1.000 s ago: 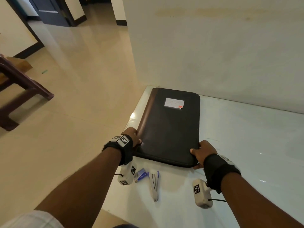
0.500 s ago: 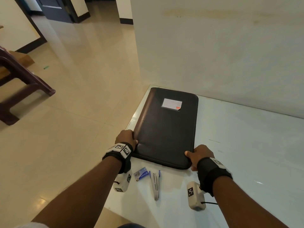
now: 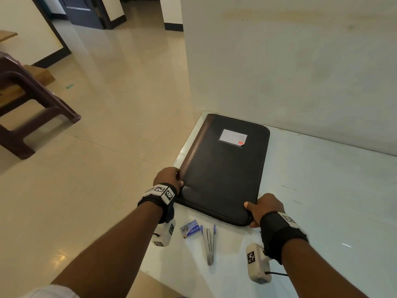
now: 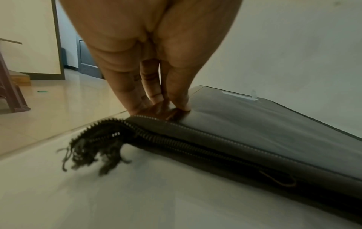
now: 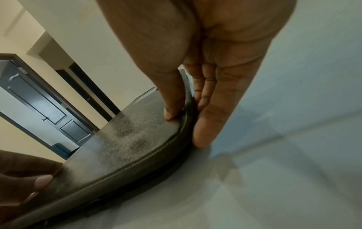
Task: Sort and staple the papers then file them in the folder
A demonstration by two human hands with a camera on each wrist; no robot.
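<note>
A closed black zip folder with a white label lies flat on the white table, by its left edge. My left hand holds the near left corner, thumb on the cover and fingers down the side. My right hand pinches the near right corner, thumb on top and fingers along the edge. The folder's zip end is frayed and hangs loose. A silver stapler and a small blue staple box lie near the front edge. No loose papers show.
A wall rises right behind the table. The table's left edge drops to a tiled floor. A dark brown chair stands at far left, with dark doors beyond it.
Both hands keep their hold on the folder's near corners. The folder has barely shifted on the table; the view has swung a little.
</note>
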